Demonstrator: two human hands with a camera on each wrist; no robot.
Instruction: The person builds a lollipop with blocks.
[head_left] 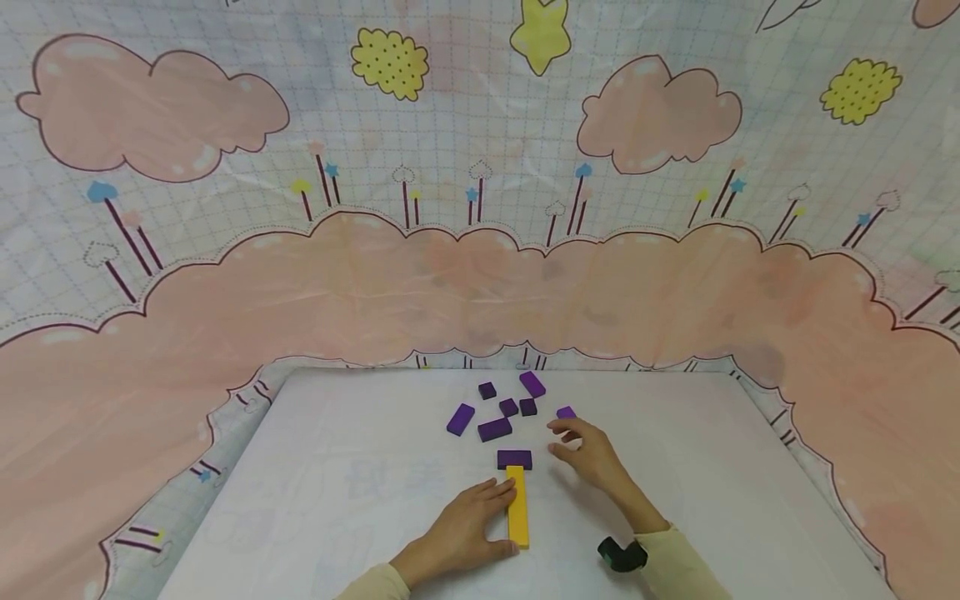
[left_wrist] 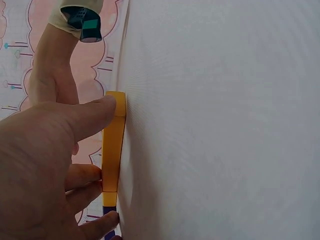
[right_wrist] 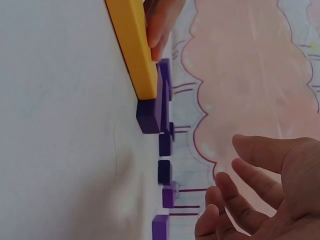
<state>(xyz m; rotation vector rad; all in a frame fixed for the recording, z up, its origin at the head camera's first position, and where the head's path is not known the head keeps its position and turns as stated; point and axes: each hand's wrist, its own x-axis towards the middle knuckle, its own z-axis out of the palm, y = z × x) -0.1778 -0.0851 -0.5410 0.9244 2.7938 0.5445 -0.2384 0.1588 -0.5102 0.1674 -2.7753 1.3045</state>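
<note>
A long yellow block [head_left: 518,521] lies on the white table, pointing away from me. Its far end meets the middle of a purple block [head_left: 514,460] set crosswise, like a T. My left hand [head_left: 472,523] rests along the yellow block's left side. In the left wrist view its thumb touches the near end, and the fingers reach forward beside the block. My right hand [head_left: 592,457] is raised right of the purple block, its fingers loosely bent and holding nothing, also seen spread in the right wrist view. Just beyond its fingertips is a partly hidden purple block [head_left: 566,412].
Farther back lie several loose purple blocks, among them a left one [head_left: 461,419], a middle one [head_left: 495,429] and a far one [head_left: 532,384]. Small dark cubes [head_left: 508,407] sit between them. Patterned cloth [head_left: 480,283] rises behind the table.
</note>
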